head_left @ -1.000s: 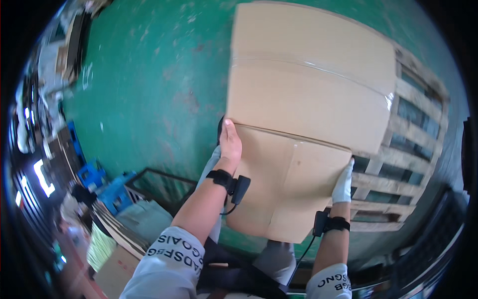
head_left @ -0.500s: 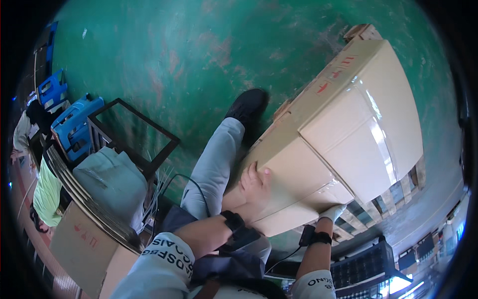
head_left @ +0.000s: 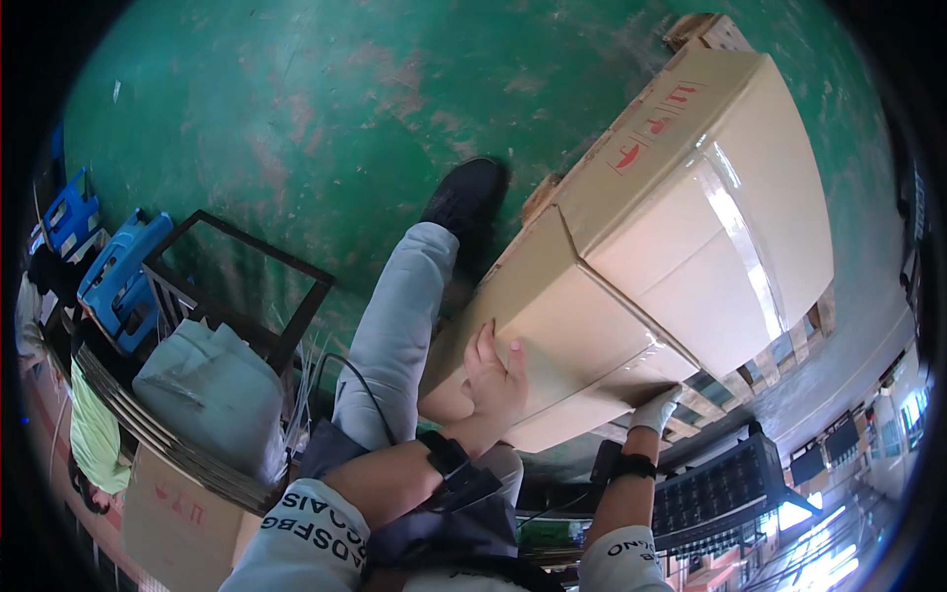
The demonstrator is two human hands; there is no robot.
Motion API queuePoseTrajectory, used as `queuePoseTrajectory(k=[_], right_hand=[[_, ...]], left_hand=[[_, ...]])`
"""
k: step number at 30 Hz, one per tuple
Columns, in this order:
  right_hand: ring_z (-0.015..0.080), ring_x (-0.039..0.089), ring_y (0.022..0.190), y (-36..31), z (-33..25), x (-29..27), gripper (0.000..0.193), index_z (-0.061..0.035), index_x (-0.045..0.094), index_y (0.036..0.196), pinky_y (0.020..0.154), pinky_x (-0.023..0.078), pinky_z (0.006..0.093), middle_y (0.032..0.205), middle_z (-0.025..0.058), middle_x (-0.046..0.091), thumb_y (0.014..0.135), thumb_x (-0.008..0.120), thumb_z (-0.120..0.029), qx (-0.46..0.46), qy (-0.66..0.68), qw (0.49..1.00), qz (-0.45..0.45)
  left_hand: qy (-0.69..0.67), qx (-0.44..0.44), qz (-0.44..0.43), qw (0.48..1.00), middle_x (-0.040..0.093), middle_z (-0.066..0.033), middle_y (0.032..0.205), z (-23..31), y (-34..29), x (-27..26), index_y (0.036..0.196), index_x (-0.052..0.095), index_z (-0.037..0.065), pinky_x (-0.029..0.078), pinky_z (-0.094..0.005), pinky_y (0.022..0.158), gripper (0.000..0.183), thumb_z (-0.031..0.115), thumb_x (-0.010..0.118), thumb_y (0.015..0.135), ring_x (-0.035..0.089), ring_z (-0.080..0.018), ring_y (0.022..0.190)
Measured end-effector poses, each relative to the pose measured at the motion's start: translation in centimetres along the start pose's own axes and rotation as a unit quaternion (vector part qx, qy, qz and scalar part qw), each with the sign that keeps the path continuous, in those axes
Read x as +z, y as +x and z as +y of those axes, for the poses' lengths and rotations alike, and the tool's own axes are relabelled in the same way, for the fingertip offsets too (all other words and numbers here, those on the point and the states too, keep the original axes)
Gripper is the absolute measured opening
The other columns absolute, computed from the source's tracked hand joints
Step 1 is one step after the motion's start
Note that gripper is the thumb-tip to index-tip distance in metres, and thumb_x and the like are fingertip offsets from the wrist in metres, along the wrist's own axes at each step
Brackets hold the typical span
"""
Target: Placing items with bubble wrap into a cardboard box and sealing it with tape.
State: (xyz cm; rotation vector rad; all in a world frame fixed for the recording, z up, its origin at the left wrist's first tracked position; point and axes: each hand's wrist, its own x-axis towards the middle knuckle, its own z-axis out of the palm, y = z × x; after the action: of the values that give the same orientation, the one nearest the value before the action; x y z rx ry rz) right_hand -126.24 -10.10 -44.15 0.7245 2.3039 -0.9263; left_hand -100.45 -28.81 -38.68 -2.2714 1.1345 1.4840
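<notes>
A brown cardboard carton [head_left: 552,335] lies in front of me at the lower middle. My left hand [head_left: 496,383] is bare and rests on its near side, with fingers stretched up and the thumb apart. At the carton's right end my right hand [head_left: 653,410], in a white glove, touches the lower corner; its fingers are partly hidden. Beyond sits a larger taped carton [head_left: 705,257] with red marks on its side, separated from the near one by a narrow seam. Beneath them shows a wooden pallet [head_left: 735,385].
My left leg and black shoe [head_left: 466,197] stand beside the cartons on the green floor. To the left are a dark metal frame [head_left: 321,296], a grey plastic-wrapped bundle [head_left: 207,385], stacked flat cardboard [head_left: 158,414] and blue stools [head_left: 128,281]. A black crate [head_left: 715,493] stands lower right.
The view has shifted a little, so surroundings sit lower on the left. My left hand has turned more upright on the carton, its thumb spread. My right hand keeps its place at the corner.
</notes>
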Motion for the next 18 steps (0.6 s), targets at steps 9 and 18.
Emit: queuePoseTrajectory(k=[9, 18], right_hand=[[0.0253, 0.035, 0.131, -2.0, 1.8, -1.5, 0.069, -0.0060, 0.031, 0.144, 0.111, 0.024, 0.0369, 0.147, 0.0112, 0.034, 0.096, 0.036, -0.056, 0.048, 0.011, 0.999, -0.024], [0.0349, 0.048, 0.113, -5.9, 1.2, 4.9, 0.092, 0.0125, 0.023, 0.135, 0.099, 0.039, 0.0402, 0.129, 0.0290, 0.044, 0.083, 0.063, -0.051, -0.145, -0.298, 0.938, 0.102]], left_hand=[[0.028, 0.005, 0.030, 0.999, 0.018, -0.0205, 0.144, 1.7, -0.9, 2.6, 0.143, 0.016, 0.005, 0.026, -0.0602, 0.098, 0.088, 0.061, 0.052, 0.085, 0.016, -0.0373, 0.135], [0.165, 0.003, 0.074, 0.984, 0.004, -0.0321, 0.143, 1.5, 0.9, 2.9, 0.139, -0.006, -0.009, 0.018, -0.0562, 0.109, 0.145, 0.079, 0.070, 0.052, 0.005, -0.0444, 0.136]])
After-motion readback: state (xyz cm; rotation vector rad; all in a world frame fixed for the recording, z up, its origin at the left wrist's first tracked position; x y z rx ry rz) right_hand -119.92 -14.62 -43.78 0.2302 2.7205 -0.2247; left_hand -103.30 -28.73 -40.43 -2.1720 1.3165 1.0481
